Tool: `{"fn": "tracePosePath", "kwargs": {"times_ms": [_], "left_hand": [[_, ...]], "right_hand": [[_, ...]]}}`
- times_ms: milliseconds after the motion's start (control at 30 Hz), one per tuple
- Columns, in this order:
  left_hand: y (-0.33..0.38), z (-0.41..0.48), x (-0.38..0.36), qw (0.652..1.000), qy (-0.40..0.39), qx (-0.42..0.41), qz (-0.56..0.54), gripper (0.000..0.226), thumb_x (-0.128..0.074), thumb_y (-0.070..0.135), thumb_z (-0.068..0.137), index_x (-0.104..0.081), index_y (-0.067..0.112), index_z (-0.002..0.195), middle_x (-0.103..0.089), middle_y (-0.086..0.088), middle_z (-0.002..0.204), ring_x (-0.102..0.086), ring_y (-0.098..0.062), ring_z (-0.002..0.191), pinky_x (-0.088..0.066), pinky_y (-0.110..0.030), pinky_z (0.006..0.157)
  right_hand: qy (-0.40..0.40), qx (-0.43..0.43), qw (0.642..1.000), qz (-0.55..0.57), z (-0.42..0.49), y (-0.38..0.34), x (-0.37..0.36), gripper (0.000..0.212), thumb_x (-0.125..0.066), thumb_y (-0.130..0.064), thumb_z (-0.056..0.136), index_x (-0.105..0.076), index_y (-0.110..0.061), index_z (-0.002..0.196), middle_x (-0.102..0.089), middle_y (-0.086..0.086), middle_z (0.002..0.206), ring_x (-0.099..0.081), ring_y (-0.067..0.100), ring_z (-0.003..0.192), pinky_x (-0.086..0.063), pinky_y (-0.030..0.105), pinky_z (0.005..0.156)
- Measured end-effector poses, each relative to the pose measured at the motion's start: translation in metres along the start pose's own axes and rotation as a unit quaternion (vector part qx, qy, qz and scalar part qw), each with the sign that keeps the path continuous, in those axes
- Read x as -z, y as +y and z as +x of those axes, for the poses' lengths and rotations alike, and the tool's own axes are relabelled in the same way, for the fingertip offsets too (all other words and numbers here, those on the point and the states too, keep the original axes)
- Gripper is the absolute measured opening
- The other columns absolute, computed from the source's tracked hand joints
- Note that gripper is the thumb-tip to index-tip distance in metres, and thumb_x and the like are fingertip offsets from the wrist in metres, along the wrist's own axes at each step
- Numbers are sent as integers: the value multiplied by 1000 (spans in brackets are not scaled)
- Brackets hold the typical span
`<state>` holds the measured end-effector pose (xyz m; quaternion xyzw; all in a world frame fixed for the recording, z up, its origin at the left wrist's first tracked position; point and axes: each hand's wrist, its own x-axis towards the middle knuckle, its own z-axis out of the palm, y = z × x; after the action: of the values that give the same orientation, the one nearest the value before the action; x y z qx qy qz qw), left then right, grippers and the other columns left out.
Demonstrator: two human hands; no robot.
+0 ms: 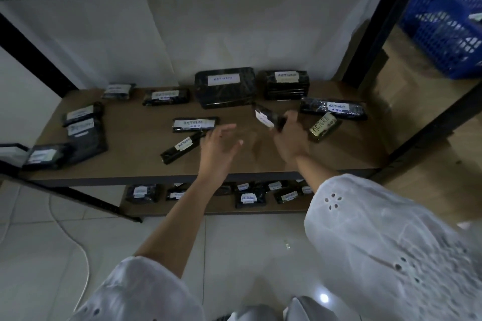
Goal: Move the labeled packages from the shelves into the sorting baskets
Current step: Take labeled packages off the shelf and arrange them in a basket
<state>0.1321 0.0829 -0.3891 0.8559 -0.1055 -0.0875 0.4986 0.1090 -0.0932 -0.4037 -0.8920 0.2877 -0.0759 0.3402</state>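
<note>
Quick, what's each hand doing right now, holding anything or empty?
Left hand: open, fingers spread, empty, above the shelf.
Right hand: closed on a small black labeled package, lifted off the shelf.

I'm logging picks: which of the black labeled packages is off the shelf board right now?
The small package held in the right hand, above the shelf centre. All the others lie flat on the boards; the left hand is empty.

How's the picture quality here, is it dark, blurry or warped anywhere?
Head view: dim overall. The right hand and the small black wrapped package with a white label that it holds are motion-blurred. The left hand is softer-edged too. Wide-angle bending bows the brown wooden shelf and its black frame posts. A small glare spot shines on the white floor tiles. The blue plastic basket is smeared.
</note>
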Motion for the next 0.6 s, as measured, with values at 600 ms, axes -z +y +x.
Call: {"fn": "tracePosePath", "kwargs": {"times_ms": [600], "left_hand": [[-72, 23, 57, 934, 70, 201, 288, 44, -55, 33, 92, -45, 17, 131, -44, -17, 135, -36, -34, 126, -25, -46, 104]], "right_hand": [[-96, -183, 861, 464, -33, -55, -50, 2, -49, -21, 99, -49, -19, 100, -58, -1, 73, -54, 8, 57, -42, 14, 47]]}}
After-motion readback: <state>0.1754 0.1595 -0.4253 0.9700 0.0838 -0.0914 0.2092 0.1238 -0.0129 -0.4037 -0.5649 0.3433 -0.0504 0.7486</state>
